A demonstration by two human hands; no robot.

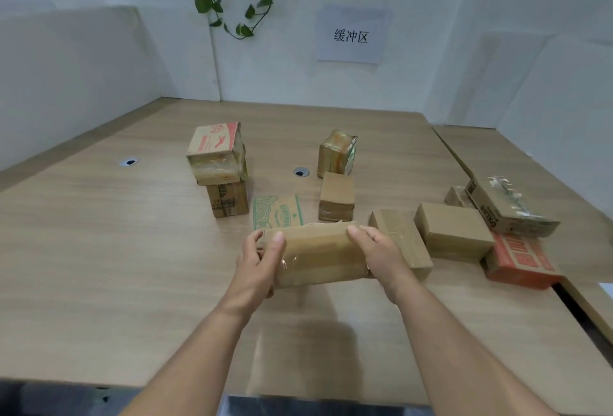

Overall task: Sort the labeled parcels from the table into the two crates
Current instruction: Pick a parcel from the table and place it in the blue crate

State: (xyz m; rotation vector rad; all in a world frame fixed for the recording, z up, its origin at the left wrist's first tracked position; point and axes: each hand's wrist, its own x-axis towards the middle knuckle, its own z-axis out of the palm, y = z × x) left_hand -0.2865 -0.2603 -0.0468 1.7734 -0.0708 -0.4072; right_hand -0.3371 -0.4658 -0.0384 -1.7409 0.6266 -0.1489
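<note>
A taped brown cardboard parcel (pixel 318 255) is lifted a little above the wooden table (pixel 99 250), with its shadow on the wood below it. My left hand (pixel 262 261) grips its left end, thumb on top. My right hand (pixel 378 251) grips its right end. Several other parcels lie on the table: a green-printed flat one (pixel 277 211) just behind, a red-printed box (pixel 217 150) stacked on a smaller box (pixel 229 201), a small plain box (pixel 336 195), and a shiny taped one (pixel 336 153). No crate is in view.
More parcels cluster at the right: two plain brown boxes (pixel 452 228), a red-and-white box (pixel 520 261) and a long printed box (pixel 510 208). A paper sign (pixel 351 36) hangs on the white back wall. A gap (pixel 583 313) separates this table from another on the right.
</note>
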